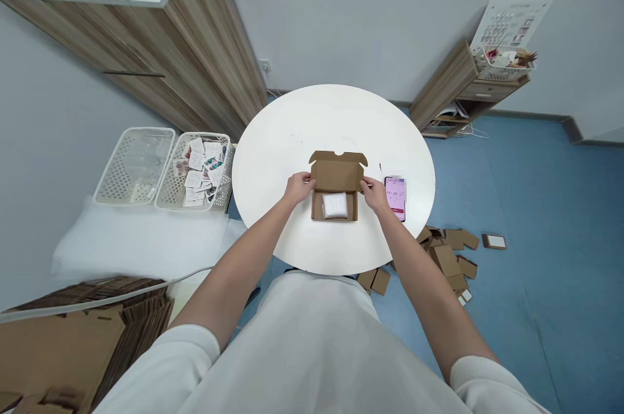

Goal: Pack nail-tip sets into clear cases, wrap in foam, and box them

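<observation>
A small brown cardboard box (336, 173) stands on the white round table (331, 118) with its lid raised and the side flaps spread. Inside lies a white wrapped packet (335, 205). My left hand (298, 188) pinches the box at the left side, near the fold between lid and tray. On the opposite side my right hand (374, 194) pinches the right flap of the lid. To the right of my right hand lies a phone (395, 198) with a lit pink screen showing a timer.
Left of the table are two white baskets, one holding clear plastic bags (146, 157), the other several printed cards (195, 164). White foam sheets (141, 242) and stacked flat cardboard (58, 342) lie below them. Several brown boxes (446, 258) are on the floor at right. A wooden cabinet (446, 92) stands behind.
</observation>
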Available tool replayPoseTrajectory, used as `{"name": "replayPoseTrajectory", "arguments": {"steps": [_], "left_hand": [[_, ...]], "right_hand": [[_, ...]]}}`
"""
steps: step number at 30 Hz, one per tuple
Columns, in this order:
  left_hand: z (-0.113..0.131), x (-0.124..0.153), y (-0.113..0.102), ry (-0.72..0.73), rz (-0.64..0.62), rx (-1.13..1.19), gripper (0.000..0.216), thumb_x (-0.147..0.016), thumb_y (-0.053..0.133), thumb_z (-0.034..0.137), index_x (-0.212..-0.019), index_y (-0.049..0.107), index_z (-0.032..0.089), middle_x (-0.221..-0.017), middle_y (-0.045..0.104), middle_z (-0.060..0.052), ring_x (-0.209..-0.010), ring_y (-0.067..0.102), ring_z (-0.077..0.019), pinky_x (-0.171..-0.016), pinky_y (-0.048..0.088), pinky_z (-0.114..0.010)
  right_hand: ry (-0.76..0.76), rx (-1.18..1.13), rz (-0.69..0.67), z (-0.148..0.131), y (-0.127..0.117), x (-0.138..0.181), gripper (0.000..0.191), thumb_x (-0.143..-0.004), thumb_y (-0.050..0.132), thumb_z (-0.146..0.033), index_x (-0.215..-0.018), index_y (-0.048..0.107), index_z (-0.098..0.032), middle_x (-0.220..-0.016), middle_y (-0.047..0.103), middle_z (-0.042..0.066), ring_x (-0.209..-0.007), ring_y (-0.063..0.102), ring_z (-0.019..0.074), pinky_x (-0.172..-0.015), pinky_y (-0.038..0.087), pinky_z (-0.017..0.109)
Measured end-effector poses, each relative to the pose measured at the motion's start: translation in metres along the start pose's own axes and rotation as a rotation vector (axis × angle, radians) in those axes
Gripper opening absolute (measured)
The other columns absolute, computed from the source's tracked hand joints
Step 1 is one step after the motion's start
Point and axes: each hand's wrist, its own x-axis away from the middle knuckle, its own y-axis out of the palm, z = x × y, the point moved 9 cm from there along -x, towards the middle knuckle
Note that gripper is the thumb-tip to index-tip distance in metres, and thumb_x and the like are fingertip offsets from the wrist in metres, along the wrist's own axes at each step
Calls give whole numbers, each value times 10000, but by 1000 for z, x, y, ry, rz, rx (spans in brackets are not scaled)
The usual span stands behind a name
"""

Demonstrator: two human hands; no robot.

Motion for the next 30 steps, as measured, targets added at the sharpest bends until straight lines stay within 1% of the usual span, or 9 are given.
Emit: {"name": "replayPoseTrajectory", "arguments": {"steps": [3, 6, 9, 13, 17, 19, 21, 25, 30], "left_hand": [[2, 4, 8, 15, -99, 8, 262, -708, 561, 247, -958, 622, 197, -941, 646, -29, -760, 618, -145, -725, 484, -270], [3, 7, 10, 33, -146, 4, 325, -710, 552, 202, -1032, 594, 198, -981, 633, -34, -753, 621, -137, -721, 495, -269], [5, 12, 12, 80, -168, -5, 353, -714, 542, 174, -1065, 577, 201, -991, 623, -35, -741, 618, -132, -708, 504, -271], [13, 18, 11, 188, -137, 10, 364, -725, 517, 157, -1083, 561, 202, -999, 608, -32, -786, 601, -130, -728, 506, -267], [15, 22, 14, 256, -91, 0, 513, -712, 488, 107, -1217, 459, 193, -984, 580, -37, -823, 578, -120, -781, 494, -268], [13, 26, 18, 287, -106, -31, 605, -702, 478, 87, -1288, 378, 200, -969, 567, -37, -837, 569, -122, -789, 489, -274], [11, 31, 22, 315, -128, -70, 647, -702, 465, 82, -1321, 327, 208, -976, 556, -42, -855, 561, -131, -781, 490, -282], [10, 43, 25, 398, -159, -179, 592, -722, 452, 111, -1298, 364, 217, -1049, 546, -58, -881, 552, -159, -790, 479, -318], [2, 54, 27, 448, -235, -279, 563, -746, 429, 118, -1298, 368, 211, -1129, 557, -63, -934, 557, -191, -847, 439, -346]], "right_hand": [[26, -98, -45, 2, -2, 4, 320, -745, 541, -309, -1034, 609, -191, -1049, 622, 49, -785, 601, 136, -709, 545, 314], [23, -114, -72, 5, -5, 7, 334, -733, 558, -299, -1047, 595, -192, -977, 628, 49, -750, 605, 134, -694, 559, 323], [-16, -62, -81, 4, -8, 11, 356, -728, 553, -288, -1071, 580, -195, -915, 626, 44, -723, 605, 135, -689, 558, 337], [-116, 60, -31, -7, -14, 15, 360, -730, 525, -275, -1075, 573, -186, -909, 630, 53, -749, 601, 156, -710, 530, 351], [-181, 154, 18, -16, -17, 22, 468, -724, 504, -233, -1189, 484, -181, -881, 624, 51, -783, 596, 170, -727, 502, 350], [-205, 175, -11, -17, -12, 26, 512, -717, 503, -210, -1226, 447, -189, -862, 622, 43, -803, 596, 173, -750, 492, 351], [-237, 183, -51, -16, -7, 30, 491, -710, 501, -189, -1201, 470, -196, -872, 622, 41, -829, 596, 172, -790, 479, 349], [-244, 196, -109, -10, -3, 37, 425, -707, 503, -183, -1132, 510, -206, -893, 620, 41, -842, 599, 173, -802, 479, 346], [-232, 201, -282, 2, 3, 48, 519, -716, 486, -153, -1220, 433, -266, -1006, 602, 35, -876, 610, 169, -800, 486, 354]]}}
